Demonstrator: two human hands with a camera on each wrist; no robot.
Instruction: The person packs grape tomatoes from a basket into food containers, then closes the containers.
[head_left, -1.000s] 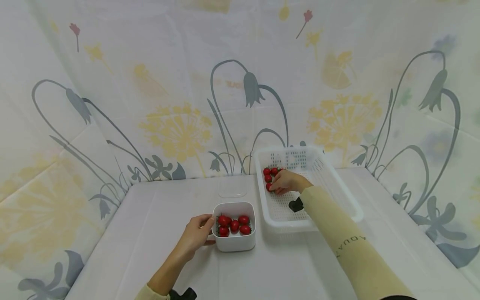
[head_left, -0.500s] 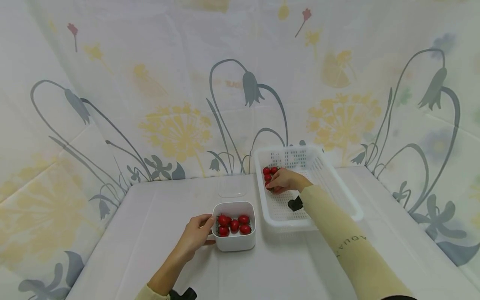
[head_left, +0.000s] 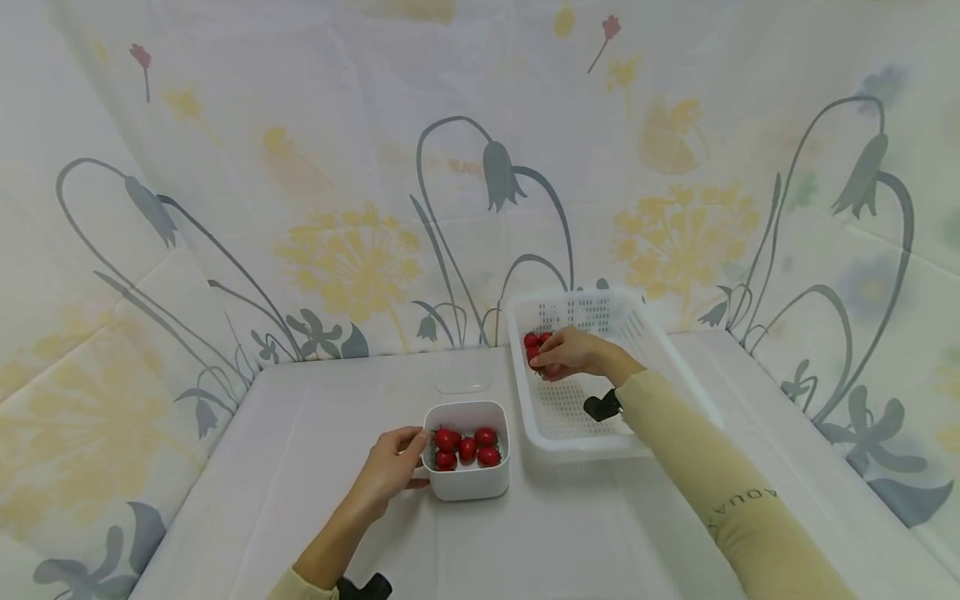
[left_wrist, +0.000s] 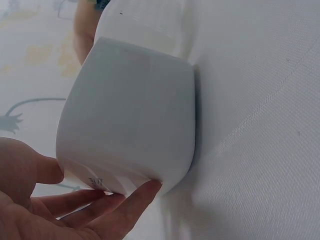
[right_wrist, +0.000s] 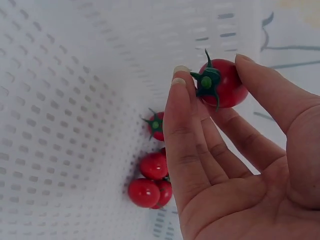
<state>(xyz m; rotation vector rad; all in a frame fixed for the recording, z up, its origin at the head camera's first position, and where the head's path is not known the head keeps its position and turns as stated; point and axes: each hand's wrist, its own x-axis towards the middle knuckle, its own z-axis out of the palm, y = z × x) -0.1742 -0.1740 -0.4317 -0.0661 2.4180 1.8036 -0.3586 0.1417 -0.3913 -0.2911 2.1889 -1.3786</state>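
My right hand [head_left: 573,352] pinches a cherry tomato [right_wrist: 230,82] between thumb and fingertips, its green stem end facing the fingers. This hand is over the left part of a white perforated basket [head_left: 555,447]. Beneath it in the basket, several more cherry tomatoes [right_wrist: 152,166] lie grouped. My left hand [head_left: 390,467] holds a small white square box [head_left: 471,487] by its left side, thumb at the rim and fingers against the wall [left_wrist: 130,105]. Several red cherry tomatoes [head_left: 468,450] lie inside the box.
A transparent lid [head_left: 462,387] lies on the white-covered table [head_left: 337,400] behind the box. The basket stands to the right of the box, near a flower-printed backdrop [head_left: 360,250].
My right hand first reached among the tomatoes in the basket, and has now lifted slightly with one tomato pinched. My left hand and the box stay in place.
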